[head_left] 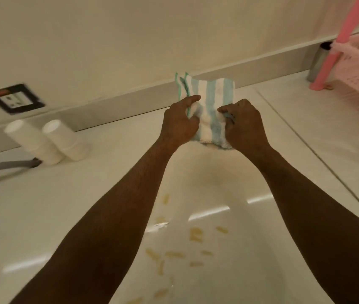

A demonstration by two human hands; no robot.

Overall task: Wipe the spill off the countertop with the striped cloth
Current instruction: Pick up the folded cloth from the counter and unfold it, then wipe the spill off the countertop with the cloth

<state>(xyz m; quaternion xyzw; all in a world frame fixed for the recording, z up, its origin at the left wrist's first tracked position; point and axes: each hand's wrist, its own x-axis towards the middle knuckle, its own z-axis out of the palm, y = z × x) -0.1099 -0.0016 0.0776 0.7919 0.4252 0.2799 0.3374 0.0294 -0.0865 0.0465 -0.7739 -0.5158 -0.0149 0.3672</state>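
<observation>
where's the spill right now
In the head view the yellowish spill lies on the countertop low in the middle, between the two forearms, nearer the person than the striped cloth.

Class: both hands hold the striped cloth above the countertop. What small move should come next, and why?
Probably lower the striped cloth and draw it toward the body. The left hand and right hand grip it near the wall, while the yellowish spill lies nearer, unwiped, on the countertop.

Blue-and-white striped cloth [209,99], yellowish spill [194,235], white countertop [64,205], pink rack [358,69].
</observation>
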